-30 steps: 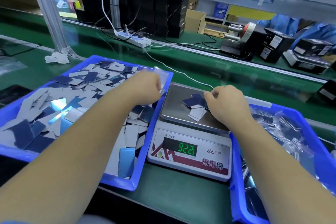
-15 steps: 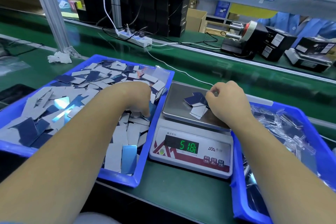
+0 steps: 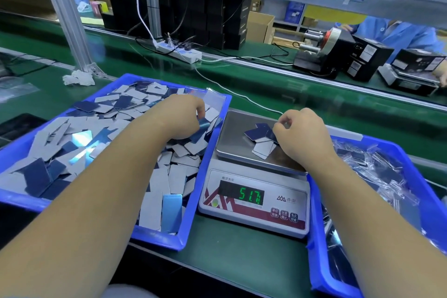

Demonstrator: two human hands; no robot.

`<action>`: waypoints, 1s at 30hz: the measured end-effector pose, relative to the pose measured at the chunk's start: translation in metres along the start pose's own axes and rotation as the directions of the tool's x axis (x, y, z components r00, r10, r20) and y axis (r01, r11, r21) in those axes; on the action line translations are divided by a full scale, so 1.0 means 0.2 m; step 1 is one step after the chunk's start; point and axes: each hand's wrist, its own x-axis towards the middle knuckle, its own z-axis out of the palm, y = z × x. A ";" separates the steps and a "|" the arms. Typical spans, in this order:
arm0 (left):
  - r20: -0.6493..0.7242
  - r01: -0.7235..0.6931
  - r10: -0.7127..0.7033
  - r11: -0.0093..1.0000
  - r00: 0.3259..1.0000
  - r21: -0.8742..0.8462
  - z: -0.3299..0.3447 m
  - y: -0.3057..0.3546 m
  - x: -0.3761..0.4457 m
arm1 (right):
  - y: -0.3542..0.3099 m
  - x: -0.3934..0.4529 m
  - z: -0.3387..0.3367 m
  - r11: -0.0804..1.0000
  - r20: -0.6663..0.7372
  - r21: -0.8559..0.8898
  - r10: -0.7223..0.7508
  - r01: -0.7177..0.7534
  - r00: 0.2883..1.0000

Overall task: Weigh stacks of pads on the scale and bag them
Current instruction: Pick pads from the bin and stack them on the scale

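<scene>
A white scale with a steel pan stands in the middle; its green display reads about 51.7. A small pile of blue and grey pads lies on the pan. My right hand is over the pan's right side, its curled fingers pinching the pile's right edge. My left hand is in the left blue bin of loose pads, near its right wall, with a shiny blue pad pinched in its fingers.
A second blue bin at the right holds bagged pads in clear plastic. Clear bags stand at the left bin's far corner. Behind run a green conveyor, a power strip with cables, a tape dispenser and black boxes. Another worker's sleeve shows far right.
My left hand dipped into the bin, then rose toward the bin's right wall with a blue pad. The display fell from about 92 to about 51.7. The right hand stayed on the pile.
</scene>
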 end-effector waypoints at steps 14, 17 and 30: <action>-0.026 -0.074 0.073 0.997 0.997 -0.038 0.02 0.20 -0.01 | 0.14 0.08 -0.07 0.994 0.127 0.041 0.098 -0.104 0.987; 0.045 -0.229 0.232 0.971 0.972 -0.076 0.06 0.37 0.00 | 0.16 0.08 -0.08 0.993 0.204 0.037 0.106 -0.116 0.973; 0.261 -0.392 0.376 0.920 0.889 0.011 0.11 0.46 0.06 | 0.16 0.06 -0.10 0.985 0.359 0.157 0.013 -0.074 0.933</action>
